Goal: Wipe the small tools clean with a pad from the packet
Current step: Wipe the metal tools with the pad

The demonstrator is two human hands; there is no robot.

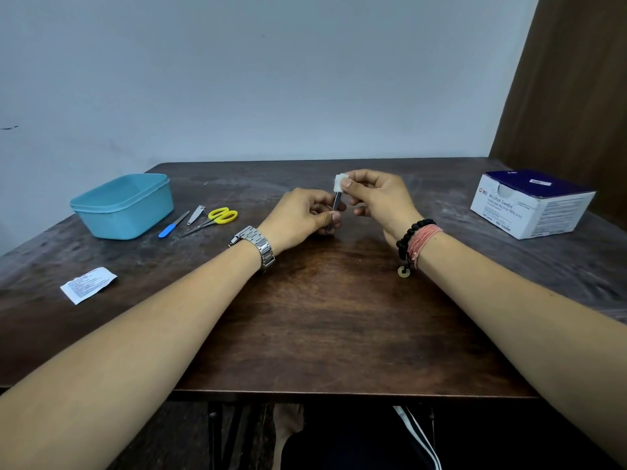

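Head view: at frame centre the left hand [307,215] pinches the lower end of a thin dark tool [336,203], held upright above the desk [322,317]. The right hand [376,195] pinches a white pad [338,183] folded over the tool's top. A good wipe probably means squeezing the pad firmly and drawing it along the full length, turning the tool between strokes. The tool looks slim, dark and straight. At centre left, a nail file [173,224], clippers [196,214] and scissors [213,218] lie beside a blue tub [124,206].
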